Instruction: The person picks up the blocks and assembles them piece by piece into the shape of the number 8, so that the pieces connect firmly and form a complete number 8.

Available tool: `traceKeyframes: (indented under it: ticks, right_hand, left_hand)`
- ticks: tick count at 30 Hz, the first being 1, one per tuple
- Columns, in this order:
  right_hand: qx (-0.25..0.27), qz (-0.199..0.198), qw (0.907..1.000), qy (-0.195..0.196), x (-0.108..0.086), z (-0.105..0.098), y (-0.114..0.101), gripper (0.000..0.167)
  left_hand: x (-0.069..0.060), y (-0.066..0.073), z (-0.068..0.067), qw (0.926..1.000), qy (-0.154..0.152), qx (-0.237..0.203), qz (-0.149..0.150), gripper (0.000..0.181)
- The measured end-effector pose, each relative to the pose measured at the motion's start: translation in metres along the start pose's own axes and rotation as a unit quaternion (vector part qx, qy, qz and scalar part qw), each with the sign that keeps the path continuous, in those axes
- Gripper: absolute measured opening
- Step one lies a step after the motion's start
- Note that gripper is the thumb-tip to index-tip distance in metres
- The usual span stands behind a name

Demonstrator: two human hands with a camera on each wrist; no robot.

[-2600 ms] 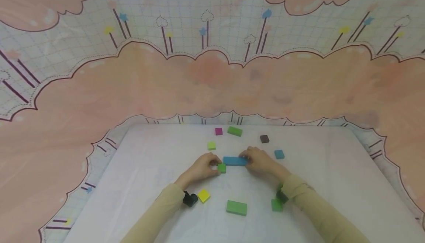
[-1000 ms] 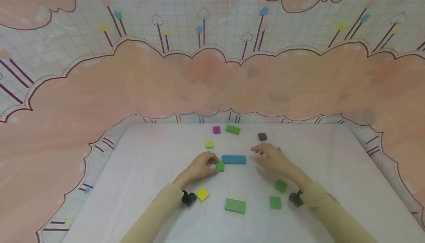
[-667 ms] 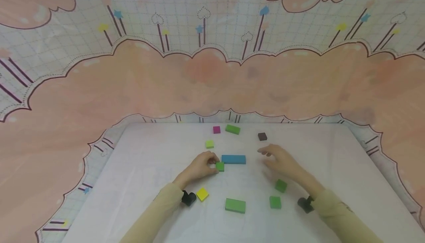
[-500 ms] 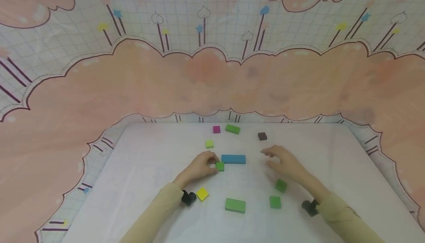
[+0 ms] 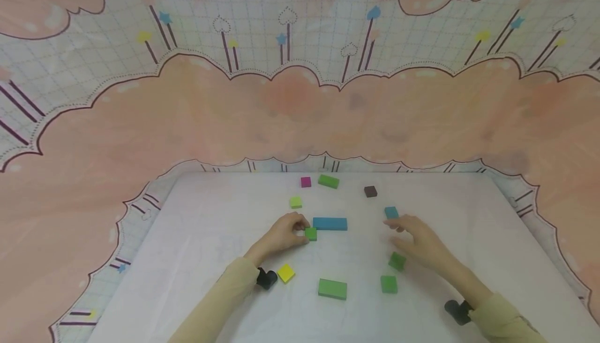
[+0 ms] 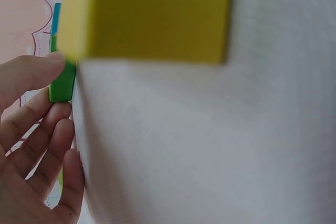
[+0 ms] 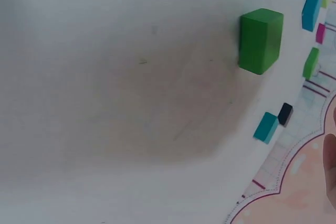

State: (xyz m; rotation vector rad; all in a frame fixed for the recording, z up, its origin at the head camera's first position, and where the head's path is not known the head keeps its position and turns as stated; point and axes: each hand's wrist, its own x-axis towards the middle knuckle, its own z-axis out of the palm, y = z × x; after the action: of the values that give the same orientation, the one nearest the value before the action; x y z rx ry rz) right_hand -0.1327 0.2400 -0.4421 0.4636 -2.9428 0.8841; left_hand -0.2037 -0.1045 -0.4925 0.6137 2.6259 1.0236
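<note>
My left hand (image 5: 279,233) pinches a small green block (image 5: 311,234) between thumb and fingers, at the lower left end of a long blue block (image 5: 330,224) lying on the table. In the left wrist view the left hand (image 6: 39,135) has its thumb and a finger on the green block (image 6: 63,83). My right hand (image 5: 424,241) holds nothing, its fingers bent loosely and thumb apart, just below a small blue block (image 5: 391,212). Only a bit of the right hand (image 7: 329,169) shows at the edge of the right wrist view.
Nearer on the white table (image 5: 197,218) lie a yellow block (image 5: 286,274), a green rectangular block (image 5: 332,289) and two green blocks (image 5: 388,284). Farther back are a lime block (image 5: 295,202), a magenta block (image 5: 305,182), a green block (image 5: 328,181) and a dark block (image 5: 370,191).
My right hand has let go of the long blue block's right end and moved right and nearer, uncovering the small blue block. My left hand keeps its pinch on the green block.
</note>
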Motion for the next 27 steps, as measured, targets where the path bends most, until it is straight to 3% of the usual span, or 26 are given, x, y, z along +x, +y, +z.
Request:
traceKeyframes:
  ticks: [9,19,27]
  right_hand:
    - [0.012,0.047,0.9986,-0.021,-0.016,0.001,0.008,0.034]
    - [0.009,0.061,0.9980,-0.018,-0.031,0.007,0.018,0.035]
    - [0.028,0.076,0.9955,-0.048,-0.037,0.010,0.023,0.038]
  left_hand:
    - [0.001,0.000,0.001,1.0000,0.000,-0.003,-0.007,0.026]
    - [0.001,0.000,0.001,1.0000,0.001,-0.002,-0.001,0.026]
    - [0.001,-0.001,0.001,1.0000,0.001,0.004,-0.001,0.027]
